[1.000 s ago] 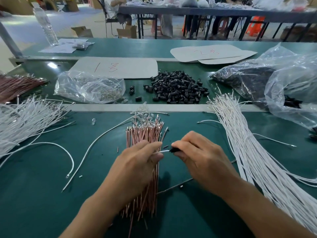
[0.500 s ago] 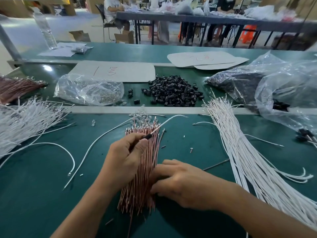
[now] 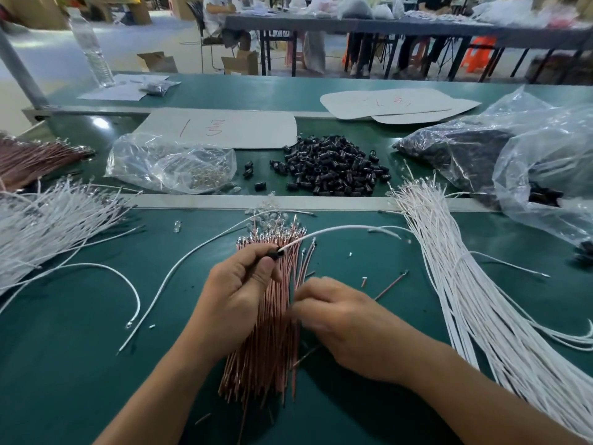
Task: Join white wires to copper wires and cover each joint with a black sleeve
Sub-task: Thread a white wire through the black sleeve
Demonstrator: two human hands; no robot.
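L hand [image 3: 237, 297]: pinches white wire [image 3: 337, 231], sleeve [image 3: 274, 253] at its end, above copper bundle [image 3: 266, 364] | R hand [image 3: 337, 316]: fingertips at bundle, blurred, grip can't tell | step: pick copper | tip: tease out one strand only, keep sleeve pinned.

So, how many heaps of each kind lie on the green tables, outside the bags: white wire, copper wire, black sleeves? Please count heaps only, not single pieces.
White wire heaps: 2
Copper wire heaps: 2
Loose black sleeve heaps: 1
Total: 5
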